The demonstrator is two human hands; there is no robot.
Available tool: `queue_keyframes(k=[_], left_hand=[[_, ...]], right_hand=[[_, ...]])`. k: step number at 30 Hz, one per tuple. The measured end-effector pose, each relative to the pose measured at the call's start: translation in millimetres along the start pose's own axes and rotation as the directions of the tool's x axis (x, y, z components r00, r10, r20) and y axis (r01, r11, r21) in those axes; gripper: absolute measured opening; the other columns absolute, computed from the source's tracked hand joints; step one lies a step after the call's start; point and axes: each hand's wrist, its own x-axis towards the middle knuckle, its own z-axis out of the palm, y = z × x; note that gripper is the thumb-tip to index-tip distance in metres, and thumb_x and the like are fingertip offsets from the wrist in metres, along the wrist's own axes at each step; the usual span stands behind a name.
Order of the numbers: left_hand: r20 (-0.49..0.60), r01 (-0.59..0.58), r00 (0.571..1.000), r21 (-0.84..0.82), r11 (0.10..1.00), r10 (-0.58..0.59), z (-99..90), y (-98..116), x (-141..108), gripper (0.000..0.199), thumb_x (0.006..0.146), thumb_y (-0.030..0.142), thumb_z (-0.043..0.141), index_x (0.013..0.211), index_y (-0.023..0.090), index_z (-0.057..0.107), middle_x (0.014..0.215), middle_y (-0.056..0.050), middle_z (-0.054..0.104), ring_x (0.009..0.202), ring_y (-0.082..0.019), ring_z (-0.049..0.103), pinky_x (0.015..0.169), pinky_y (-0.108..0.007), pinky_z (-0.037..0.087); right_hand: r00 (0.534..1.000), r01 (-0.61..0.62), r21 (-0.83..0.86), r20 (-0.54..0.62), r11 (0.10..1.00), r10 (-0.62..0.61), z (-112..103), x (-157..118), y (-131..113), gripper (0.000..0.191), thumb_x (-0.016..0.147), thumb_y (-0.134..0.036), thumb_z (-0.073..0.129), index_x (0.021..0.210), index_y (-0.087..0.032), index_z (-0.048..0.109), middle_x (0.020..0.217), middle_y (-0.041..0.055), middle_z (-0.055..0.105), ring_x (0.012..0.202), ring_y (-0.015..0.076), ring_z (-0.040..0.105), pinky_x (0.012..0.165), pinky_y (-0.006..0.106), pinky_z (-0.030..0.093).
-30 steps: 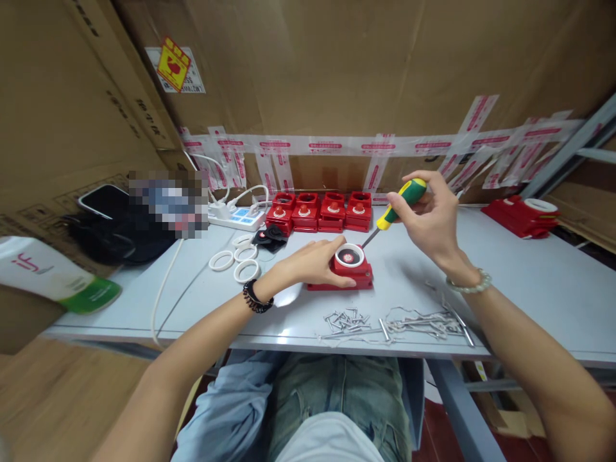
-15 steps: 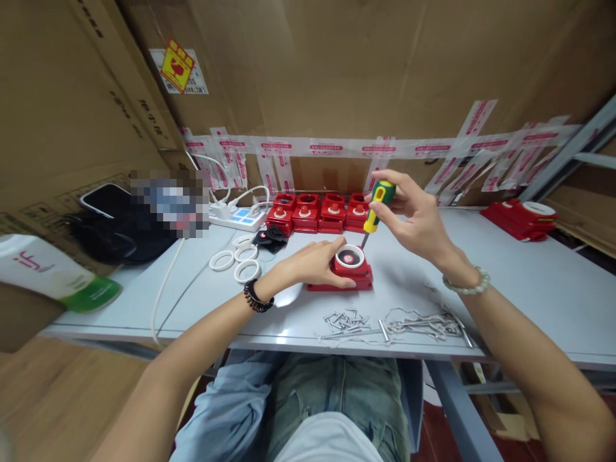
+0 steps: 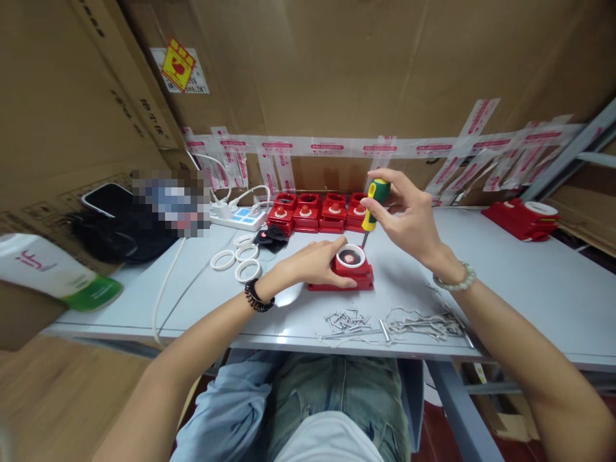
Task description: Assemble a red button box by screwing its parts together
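Observation:
A red box-shaped housing with a white ring (image 3: 351, 256) around a black disc on top lies on the table in front of me. My left hand (image 3: 321, 263) is wrapped round the left side of this red housing (image 3: 364, 277), thumb in front and fingers behind. Above its back right corner, my right hand (image 3: 409, 215) grips the green and yellow handle of a screwdriver (image 3: 375, 204). The shaft points down at that corner; whether a screw is under the tip I cannot make out.
Several red housings (image 3: 307, 213) stand in a row at the back, and another red unit (image 3: 522, 218) is far right. Loose white rings (image 3: 222, 260) and a power strip (image 3: 239, 217) lie left. Screws (image 3: 345, 320) and metal rods with string (image 3: 423, 324) lie near the front edge.
My right hand has turned and shifted slightly left with the screwdriver, whose handle leans a little differently. My left hand and the red housing have stayed in place.

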Motion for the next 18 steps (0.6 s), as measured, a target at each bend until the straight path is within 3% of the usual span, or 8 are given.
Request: queue_keyframes(k=[2, 4, 7, 9, 11, 15, 18], left_hand=[[0.003, 0.005, 1.000, 0.005, 1.000, -0.005, -0.2, 0.5, 0.3, 0.059, 0.072, 0.070, 0.064, 0.101, 0.022, 0.046, 0.096, -0.008, 0.067, 0.082, -0.028, 0.065, 0.063, -0.032, 0.041], [0.003, 0.005, 1.000, 0.012, 1.000, -0.005, -0.3, 0.6, 0.4, 0.059, 0.072, 0.070, 0.063, 0.101, 0.022, 0.046, 0.095, -0.008, 0.067, 0.082, -0.028, 0.065, 0.063, -0.032, 0.041], [-0.003, 0.000, 1.000, 0.020, 1.000, 0.000, -0.2, 0.2, -0.2, 0.059, 0.072, 0.070, 0.063, 0.101, 0.022, 0.045, 0.094, -0.008, 0.067, 0.082, -0.028, 0.065, 0.063, -0.032, 0.041], [-0.005, -0.004, 1.000, 0.019, 1.000, 0.004, -0.3, -0.3, -0.6, 0.059, 0.072, 0.070, 0.064, 0.101, 0.021, 0.045, 0.095, -0.008, 0.067, 0.082, -0.029, 0.065, 0.063, -0.032, 0.041], [-0.004, -0.006, 1.000, 0.015, 1.000, 0.006, -0.5, -0.7, -0.8, 0.059, 0.073, 0.069, 0.064, 0.102, 0.021, 0.046, 0.097, -0.009, 0.067, 0.083, -0.029, 0.066, 0.063, -0.032, 0.041], [0.003, 0.002, 1.000, 0.017, 1.000, -0.002, -0.9, -0.8, -0.7, 0.061, 0.072, 0.070, 0.063, 0.104, 0.021, 0.046, 0.099, -0.009, 0.068, 0.084, -0.029, 0.066, 0.063, -0.032, 0.041], [0.001, 0.003, 1.000, 0.022, 1.000, -0.003, -0.7, -0.5, -1.0, 0.061, 0.072, 0.070, 0.063, 0.103, 0.021, 0.046, 0.098, -0.009, 0.068, 0.084, -0.029, 0.066, 0.063, -0.032, 0.041]], right_hand=[[0.997, 0.020, -0.119, -0.076, 0.993, -0.029, 1.5, -0.4, -1.6, 0.031, 0.083, -0.040, 0.067, 0.112, -0.031, 0.061, 0.092, 0.0013, 0.068, 0.073, 0.0193, 0.061, 0.072, 0.040, 0.056], [0.997, 0.035, -0.148, -0.069, 0.988, -0.046, 2.0, -1.0, -1.8, 0.030, 0.087, -0.039, 0.061, 0.115, -0.031, 0.060, 0.098, 0.0027, 0.068, 0.081, 0.0214, 0.062, 0.080, 0.044, 0.055], [0.999, 0.025, 0.001, 0.023, 1.000, -0.025, 1.5, -1.5, 0.7, 0.038, 0.092, -0.032, 0.050, 0.129, -0.034, 0.052, 0.113, 0.0029, 0.066, 0.094, 0.0217, 0.064, 0.086, 0.045, 0.055], [0.997, 0.002, 0.114, 0.072, 0.994, -0.010, 1.9, -1.3, 2.7, 0.041, 0.091, -0.031, 0.051, 0.132, -0.034, 0.050, 0.112, 0.0017, 0.066, 0.091, 0.0198, 0.065, 0.082, 0.041, 0.057], [0.998, -0.001, 0.124, 0.070, 0.992, -0.008, 3.3, -0.9, 3.3, 0.040, 0.089, -0.032, 0.056, 0.129, -0.034, 0.052, 0.104, 0.0006, 0.066, 0.083, 0.0180, 0.064, 0.074, 0.038, 0.058], [0.998, 0.037, -0.065, -0.046, 0.997, -0.040, 6.1, -0.7, 0.9, 0.033, 0.082, -0.037, 0.068, 0.114, -0.031, 0.059, 0.090, 0.0001, 0.065, 0.066, 0.0158, 0.057, 0.062, 0.036, 0.054], [0.989, 0.052, -0.168, -0.130, 0.984, -0.074, 5.3, -0.4, -0.8, 0.030, 0.079, -0.040, 0.073, 0.104, -0.029, 0.061, 0.084, 0.0004, 0.064, 0.066, 0.0169, 0.056, 0.066, 0.038, 0.054]])
